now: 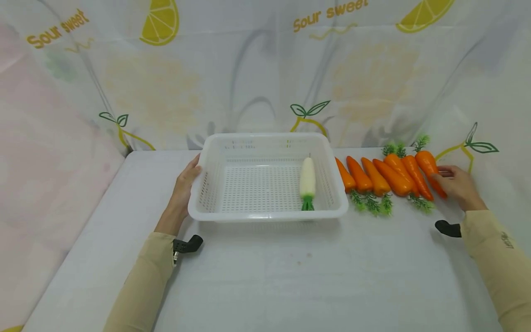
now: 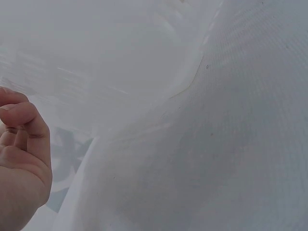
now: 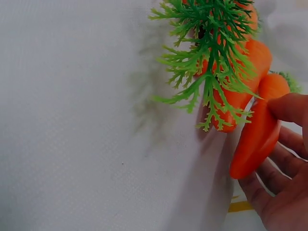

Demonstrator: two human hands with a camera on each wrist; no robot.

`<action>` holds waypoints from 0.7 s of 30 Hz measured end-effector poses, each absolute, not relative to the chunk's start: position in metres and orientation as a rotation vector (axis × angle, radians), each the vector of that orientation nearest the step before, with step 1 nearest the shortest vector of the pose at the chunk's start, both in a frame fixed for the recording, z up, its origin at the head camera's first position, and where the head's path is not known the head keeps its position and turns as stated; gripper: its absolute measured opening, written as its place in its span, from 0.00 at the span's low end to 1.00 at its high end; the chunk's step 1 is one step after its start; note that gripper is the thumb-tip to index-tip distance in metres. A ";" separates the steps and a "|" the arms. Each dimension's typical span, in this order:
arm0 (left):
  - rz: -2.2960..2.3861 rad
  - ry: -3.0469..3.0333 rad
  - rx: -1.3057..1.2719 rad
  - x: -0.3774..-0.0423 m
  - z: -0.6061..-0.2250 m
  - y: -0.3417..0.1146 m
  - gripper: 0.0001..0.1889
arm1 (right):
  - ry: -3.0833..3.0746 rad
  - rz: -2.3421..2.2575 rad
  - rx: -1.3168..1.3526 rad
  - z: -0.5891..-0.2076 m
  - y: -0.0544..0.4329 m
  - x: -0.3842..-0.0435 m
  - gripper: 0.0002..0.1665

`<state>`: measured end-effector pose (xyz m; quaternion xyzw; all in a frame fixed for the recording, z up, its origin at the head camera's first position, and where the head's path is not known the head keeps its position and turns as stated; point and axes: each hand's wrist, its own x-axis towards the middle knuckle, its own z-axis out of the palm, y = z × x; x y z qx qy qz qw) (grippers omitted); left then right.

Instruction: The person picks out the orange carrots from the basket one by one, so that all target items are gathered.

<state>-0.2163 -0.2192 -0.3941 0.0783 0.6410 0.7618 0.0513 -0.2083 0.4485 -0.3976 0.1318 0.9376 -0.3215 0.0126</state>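
Observation:
A white plastic basket (image 1: 265, 216) with slotted walls stands at the middle of the table, and a white radish (image 1: 307, 179) with a green top lies inside it on the right. My left hand (image 1: 185, 184) grips the basket's left rim; the left wrist view shows that hand (image 2: 24, 154) with curled fingers beside the pale basket wall. At the far right, my right hand (image 1: 459, 185) holds the outermost orange carrot (image 1: 427, 163). In the right wrist view its thumb lies on the carrot (image 3: 257, 137) and the other fingers reach along the far side.
Several more carrots (image 1: 375, 177) lie in a row between the basket and my right hand, some with leafy tops toward me, others away. The leftmost one is partly hidden by the basket. A printed cloth (image 1: 257, 69) hangs behind the white table (image 1: 265, 276).

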 end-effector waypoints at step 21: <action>2.298 1.989 0.207 -0.215 -0.394 -0.219 0.27 | 2.856 -0.974 0.331 -0.402 0.443 -0.208 0.46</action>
